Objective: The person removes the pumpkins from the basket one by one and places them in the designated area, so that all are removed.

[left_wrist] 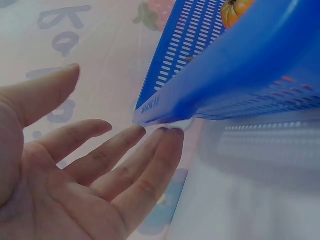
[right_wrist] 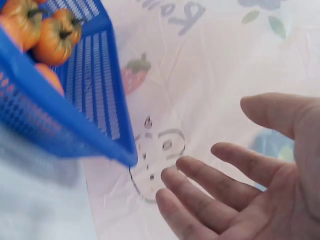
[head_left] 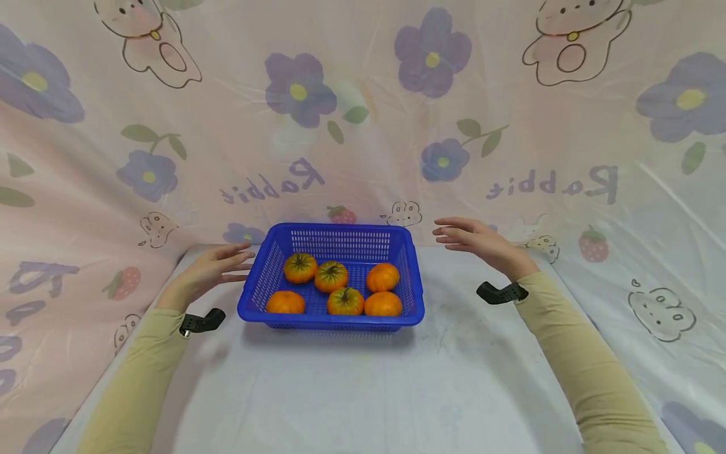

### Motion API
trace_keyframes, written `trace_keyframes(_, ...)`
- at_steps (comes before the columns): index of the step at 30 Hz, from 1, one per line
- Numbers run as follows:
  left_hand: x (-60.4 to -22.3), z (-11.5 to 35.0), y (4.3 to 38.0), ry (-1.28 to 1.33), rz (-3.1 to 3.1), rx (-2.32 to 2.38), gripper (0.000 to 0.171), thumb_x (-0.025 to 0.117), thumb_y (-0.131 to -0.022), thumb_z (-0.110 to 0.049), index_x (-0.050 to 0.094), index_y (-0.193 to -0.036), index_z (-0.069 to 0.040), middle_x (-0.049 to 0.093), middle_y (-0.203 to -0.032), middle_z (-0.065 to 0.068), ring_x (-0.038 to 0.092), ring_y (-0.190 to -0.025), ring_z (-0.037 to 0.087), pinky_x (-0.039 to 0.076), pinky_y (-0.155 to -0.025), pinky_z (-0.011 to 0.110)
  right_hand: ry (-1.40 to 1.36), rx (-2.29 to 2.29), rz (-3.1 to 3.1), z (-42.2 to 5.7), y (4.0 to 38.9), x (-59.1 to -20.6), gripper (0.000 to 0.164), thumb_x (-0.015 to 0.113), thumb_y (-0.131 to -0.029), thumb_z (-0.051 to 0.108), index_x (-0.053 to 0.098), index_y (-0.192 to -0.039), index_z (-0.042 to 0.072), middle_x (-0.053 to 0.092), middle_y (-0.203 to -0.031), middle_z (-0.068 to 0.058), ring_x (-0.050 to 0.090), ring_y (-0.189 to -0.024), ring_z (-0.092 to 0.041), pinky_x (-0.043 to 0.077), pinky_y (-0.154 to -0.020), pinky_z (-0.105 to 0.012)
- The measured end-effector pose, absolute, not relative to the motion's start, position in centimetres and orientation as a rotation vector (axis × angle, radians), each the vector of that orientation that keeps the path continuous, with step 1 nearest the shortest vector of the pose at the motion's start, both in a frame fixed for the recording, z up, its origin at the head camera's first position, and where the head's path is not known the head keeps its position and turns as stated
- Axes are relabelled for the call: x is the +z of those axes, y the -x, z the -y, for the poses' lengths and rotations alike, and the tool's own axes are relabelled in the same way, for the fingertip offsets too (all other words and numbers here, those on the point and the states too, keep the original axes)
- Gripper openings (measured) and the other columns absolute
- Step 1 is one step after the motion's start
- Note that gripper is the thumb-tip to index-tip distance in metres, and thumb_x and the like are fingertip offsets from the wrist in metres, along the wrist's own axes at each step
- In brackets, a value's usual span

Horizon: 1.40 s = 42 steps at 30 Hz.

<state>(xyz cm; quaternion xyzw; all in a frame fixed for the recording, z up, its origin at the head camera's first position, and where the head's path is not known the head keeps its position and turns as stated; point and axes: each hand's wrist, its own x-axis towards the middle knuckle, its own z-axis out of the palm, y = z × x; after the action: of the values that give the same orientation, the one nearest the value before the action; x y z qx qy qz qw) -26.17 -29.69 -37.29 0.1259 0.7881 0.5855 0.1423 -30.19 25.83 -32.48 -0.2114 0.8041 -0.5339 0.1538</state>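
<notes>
A blue plastic basket (head_left: pixel 331 319) with slotted walls stands on the table, holding several small orange pumpkins (head_left: pixel 383 277), some with green-streaked tops. To its left is my left hand (head_left: pixel 208 272), fingers extended toward the side wall. In the left wrist view that hand (left_wrist: pixel 100 185) has its palm showing and its fingertips right by the basket's rim (left_wrist: pixel 200 85); whether they touch cannot be told. My right hand (head_left: pixel 479 243) hovers off the basket's right side, apart from it. Its fingers are spread and hold nothing in the right wrist view, where pumpkins (right_wrist: pixel 54 41) show inside the basket.
The table (head_left: pixel 363 391) has a white covering. Behind and at both sides hangs a pale pink curtain (head_left: pixel 363 145) printed with flowers, rabbits and strawberries. A black wrist mount (head_left: pixel 203 321) sits on the left wrist, and another mount (head_left: pixel 501 293) on the right.
</notes>
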Motion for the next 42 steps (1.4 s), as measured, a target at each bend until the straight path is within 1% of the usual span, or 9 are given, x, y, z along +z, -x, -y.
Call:
trace_keyframes(5, -37.5, 29.6, 26.3, -0.366, -2.3, 1.657, 0.064, 0.049, -0.101, -0.024, 0.018, -0.149, 0.004, 0.034, -0.144, 0.03, 0.042, -0.126, 0.046, 0.038, -0.099, 0.052, 0.638, -1.551, -2.26, -24.2, 30.2, -32.0, 0.056, 0.048, -0.101, 0.033, 0.035, -0.146, 0.003, 0.043, -0.141, -0.021, 0.045, -0.127, -0.035, 0.035, -0.105, -0.044)
trace_keyframes(12, -37.8, 29.6, 26.2, -0.356, -2.357, 1.619, 0.064, 0.057, -0.097, -0.01, 0.022, -0.148, 0.006, 0.032, -0.144, 0.031, 0.049, -0.12, 0.042, 0.045, -0.095, 0.045, 0.662, -1.608, -2.157, -22.3, 30.2, -31.9, 0.051, 0.046, -0.102, 0.028, 0.035, -0.146, 0.003, 0.041, -0.142, -0.023, 0.043, -0.128, -0.038, 0.035, -0.105, -0.045)
trace_keyframes(16, -38.1, 29.8, 26.3, -0.357, -2.38, 1.61, 0.063, 0.06, -0.093, -0.005, 0.026, -0.145, 0.01, 0.035, -0.14, 0.034, 0.058, -0.111, 0.035, 0.049, -0.09, 0.037, 0.678, -1.626, -2.109, -21.1, 30.4, -32.6, 0.048, 0.046, -0.103, 0.025, 0.037, -0.144, 0.002, 0.039, -0.142, -0.027, 0.043, -0.128, -0.038, 0.034, -0.106, -0.046)
trace_keyframes(20, -38.4, 29.8, 26.6, -0.368, -2.395, 1.607, 0.062, 0.063, -0.092, -0.004, 0.03, -0.141, 0.014, 0.038, -0.137, 0.035, 0.063, -0.102, 0.026, 0.051, -0.087, 0.033, 0.68, -1.602, -2.101, -20.1, 30.6, -33.3, 0.045, 0.046, -0.102, 0.025, 0.041, -0.141, 0.002, 0.042, -0.14, -0.026, 0.046, -0.126, -0.037, 0.035, -0.105, -0.047)
trace_keyframes(23, -38.6, 29.6, 26.7, -0.384, -2.409, 1.6, 0.06, 0.064, -0.09, -0.003, 0.033, -0.139, 0.015, 0.04, -0.136, 0.035, 0.064, -0.1, 0.023, 0.052, -0.086, 0.032, 0.681, -1.574, -2.099, -19.3, 30.7, -33.7, 0.046, 0.046, -0.102, 0.024, 0.04, -0.141, 0.0, 0.043, -0.139, -0.026, 0.046, -0.125, -0.037, 0.036, -0.104, -0.048)
trace_keyframes(27, -38.7, 29.4, 26.8, -0.414, -2.412, 1.591, 0.056, 0.064, -0.09, -0.002, 0.038, -0.137, 0.015, 0.042, -0.135, 0.034, 0.064, -0.101, 0.026, 0.052, -0.086, 0.033, 0.673, -1.535, -2.1, -18.3, 30.9, -34.3, 0.049, 0.047, -0.102, 0.024, 0.038, -0.142, -0.004, 0.045, -0.138, -0.024, 0.046, -0.125, -0.038, 0.036, -0.104, -0.046)
trace_keyframes(32, -38.8, 29.3, 26.7, -0.413, -2.431, 1.563, 0.054, 0.065, -0.089, -0.003, 0.042, -0.136, 0.013, 0.043, -0.136, 0.032, 0.061, -0.104, 0.032, 0.051, -0.087, 0.034, 0.651, -1.459, -2.111, -16.9, 31.0, -34.8, 0.048, 0.047, -0.102, 0.025, 0.041, -0.141, -0.001, 0.047, -0.137, -0.021, 0.048, -0.124, -0.036, 0.036, -0.104, -0.045)
trace_keyframes(36, -38.6, 29.2, 26.6, -0.413, -2.437, 1.551, 0.054, 0.065, -0.089, -0.002, 0.041, -0.136, 0.013, 0.043, -0.136, 0.033, 0.062, -0.103, 0.031, 0.051, -0.086, 0.032, 0.666, -1.381, -2.117, -16.0, 31.2, -35.1, 0.045, 0.048, -0.101, 0.027, 0.045, -0.139, 0.003, 0.047, -0.138, -0.02, 0.049, -0.123, -0.033, 0.034, -0.105, -0.049)
trace_keyframes(42, -38.6, 29.3, 26.9, -0.419, -2.436, 1.543, 0.053, 0.064, -0.089, -0.001, 0.041, -0.136, 0.014, 0.043, -0.135, 0.033, 0.063, -0.1, 0.027, 0.052, -0.085, 0.031, 0.767, -1.224, -2.114, -14.9, 31.6, -35.6, 0.043, 0.051, -0.1, 0.025, 0.048, -0.138, 0.006, 0.05, -0.137, -0.014, 0.043, -0.128, -0.033, 0.03, -0.107, -0.051)
